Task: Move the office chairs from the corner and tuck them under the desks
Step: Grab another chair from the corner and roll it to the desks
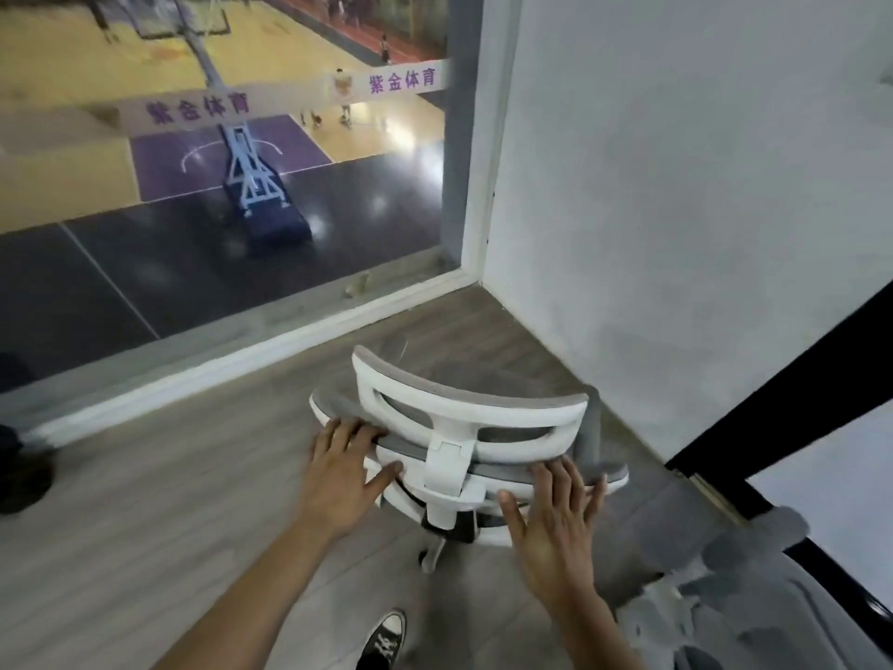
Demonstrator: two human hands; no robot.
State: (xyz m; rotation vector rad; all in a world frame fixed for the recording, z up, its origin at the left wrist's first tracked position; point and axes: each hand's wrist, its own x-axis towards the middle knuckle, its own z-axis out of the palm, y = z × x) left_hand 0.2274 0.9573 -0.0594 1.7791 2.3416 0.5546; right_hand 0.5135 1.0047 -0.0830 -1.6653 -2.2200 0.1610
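- Head view: a white-and-grey office chair [464, 442] stands in the corner, at 12 o'clock from the person, between the window [217, 152] and the wall [676, 186].
- Left hand [345, 469] lies on the backrest's top edge, fingers over it; right hand [555, 515] rests flat, fingers spread; neither is clamped.
- Judgement: the chair rolls on casters, light to push, mesh soft; hold the stiff white frame.
- Banner [295, 96] at 11 o'clock reads "紫金体育".
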